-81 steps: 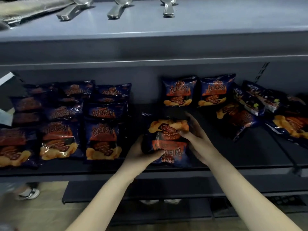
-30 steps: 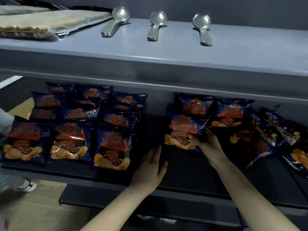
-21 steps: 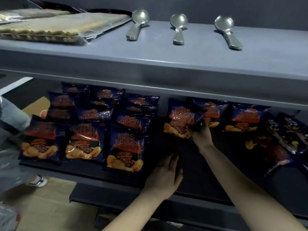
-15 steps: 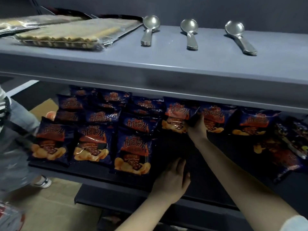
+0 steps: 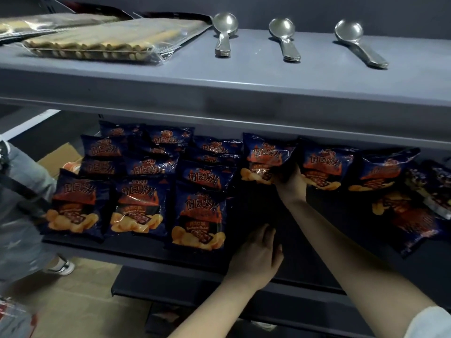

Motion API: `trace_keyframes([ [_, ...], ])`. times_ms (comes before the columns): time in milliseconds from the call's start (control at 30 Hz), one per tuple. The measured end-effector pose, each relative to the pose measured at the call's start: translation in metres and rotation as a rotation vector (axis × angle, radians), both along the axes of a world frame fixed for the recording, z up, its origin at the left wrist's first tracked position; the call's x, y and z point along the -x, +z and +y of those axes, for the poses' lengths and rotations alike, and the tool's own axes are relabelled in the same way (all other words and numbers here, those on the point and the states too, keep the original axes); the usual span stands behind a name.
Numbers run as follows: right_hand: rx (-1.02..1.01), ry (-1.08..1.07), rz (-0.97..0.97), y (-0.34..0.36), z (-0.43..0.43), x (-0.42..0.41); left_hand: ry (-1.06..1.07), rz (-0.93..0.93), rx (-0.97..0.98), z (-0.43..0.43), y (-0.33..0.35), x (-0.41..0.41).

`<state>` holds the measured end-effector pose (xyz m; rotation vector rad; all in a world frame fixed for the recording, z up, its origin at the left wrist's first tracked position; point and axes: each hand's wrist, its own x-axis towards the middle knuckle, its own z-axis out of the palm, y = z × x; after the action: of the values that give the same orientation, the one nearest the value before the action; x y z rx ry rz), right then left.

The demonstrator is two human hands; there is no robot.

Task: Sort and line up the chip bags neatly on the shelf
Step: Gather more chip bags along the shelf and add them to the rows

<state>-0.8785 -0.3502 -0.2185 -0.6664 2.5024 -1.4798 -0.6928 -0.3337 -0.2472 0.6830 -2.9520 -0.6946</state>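
- The chip bag (image 5: pixel 264 154) is at the back of the lower shelf (image 5: pixel 307 230), near its middle. It is glossy dark blue foil, a little puffed, with orange flames and yellow chips printed on it.
- The right hand (image 5: pixel 290 182) grips the bag's lower right corner, with the fingers curled onto the foil.
- The left hand (image 5: pixel 256 254) lies flat on the front part of this shelf. Its fingers are straight and hold nothing.
- Just right of the held bag, two similar bags (image 5: pixel 325 167) sit side by side in the back row. Further right, loose bags (image 5: pixel 415 215) lie crooked and overlapping.
- To the left, the lined bags (image 5: pixel 139 206) form three columns, each bag overlapping the one behind it.
- The lower shelf board is dark and matt, and the upper shelf (image 5: pixel 244 79) is smooth grey.
- On the upper shelf lie three metal spoons (image 5: pixel 284 37) and flat biscuit packets (image 5: pixel 97 42) in clear wrap.
- At the left edge are another person's grey clothing (image 5: pixel 19 191), a cardboard box (image 5: pixel 61 154) and a beige floor (image 5: pixel 85 308).
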Motion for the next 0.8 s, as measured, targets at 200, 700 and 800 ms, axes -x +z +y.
trace_keyframes([
  [200,0.094,-0.01,0.378,0.018,0.037,-0.001,0.004,0.026,0.015,0.001,-0.003,0.001],
  [700,-0.774,0.009,0.729,0.042,0.074,0.051,-0.011,0.092,0.055,-0.001,-0.008,0.001],
  [800,-0.8,-0.027,0.755,0.043,0.081,0.05,-0.018,0.098,0.055,-0.001,-0.009,0.001],
])
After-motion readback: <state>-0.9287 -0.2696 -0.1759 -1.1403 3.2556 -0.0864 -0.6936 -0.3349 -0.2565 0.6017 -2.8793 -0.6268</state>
